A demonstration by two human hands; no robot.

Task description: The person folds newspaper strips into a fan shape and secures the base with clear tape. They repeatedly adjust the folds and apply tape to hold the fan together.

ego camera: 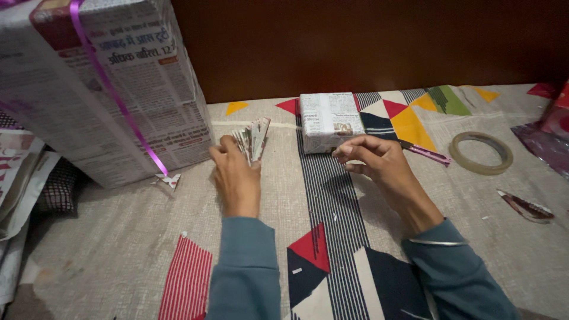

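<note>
1. A grey woven cloth [118,249] printed with red, yellow, green and navy triangles and black stripes covers the surface; a dark brown wall fills the top of the frame.
2. 2 newspaper-wrapped boxes are in view: 1 large box [106,89] at the upper left, crossed by 1 purple ribbon [112,89], and 1 small box [329,121] at the centre.
3. The left hand [236,178], left of centre, has its fingers closed around 1 folded paper fan [253,139] made of newspaper, which stands spread above the fingertips.
4. The right hand [379,163] sits just in front of the small box, fingers curled with thumb and forefinger pinched together; whether anything lies between them cannot be told.
5. 1 roll of clear tape [480,153] lies flat at the right, well apart from both hands.
6. 1 pink-handled tool [428,154] lies between the right hand and the tape.
7. 1 paper scrap [526,207] rests at the far right.
</note>
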